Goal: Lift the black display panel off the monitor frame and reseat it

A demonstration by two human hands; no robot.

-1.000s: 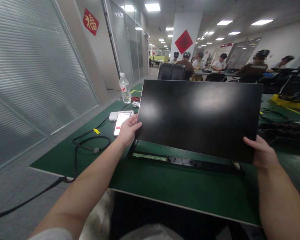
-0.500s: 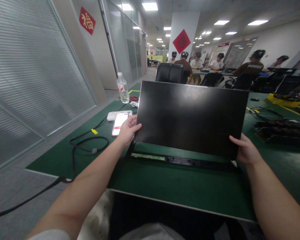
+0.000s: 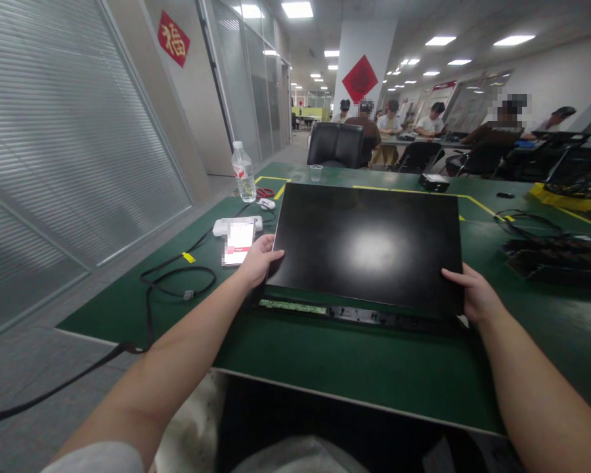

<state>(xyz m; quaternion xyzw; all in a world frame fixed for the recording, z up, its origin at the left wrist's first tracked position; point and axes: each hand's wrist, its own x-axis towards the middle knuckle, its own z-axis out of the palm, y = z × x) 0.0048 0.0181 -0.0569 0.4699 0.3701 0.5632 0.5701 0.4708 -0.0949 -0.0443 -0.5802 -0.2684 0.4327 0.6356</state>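
A thin black display panel (image 3: 359,246) is held tilted above the green table, its far edge raised and a bright reflection on its face. My left hand (image 3: 260,261) grips its left edge, thumb on the front and fingers behind. My right hand (image 3: 475,292) grips the lower right edge the same way. Beneath the panel's near edge shows a black frame strip (image 3: 374,317) with a green circuit board (image 3: 293,307) along its left part. The rest of the frame is hidden by the panel.
Left of the panel are a lit phone (image 3: 239,242), a white case (image 3: 221,227), a water bottle (image 3: 243,172), red scissors (image 3: 264,192) and a looped black cable (image 3: 177,269). Behind stand a clear cup (image 3: 316,173) and a black box (image 3: 434,182). Dark parts (image 3: 556,259) lie right.
The panel has tipped back and come lower, its top edge dropping so the cup and black box behind it now show. My right hand has shifted slightly left with it.
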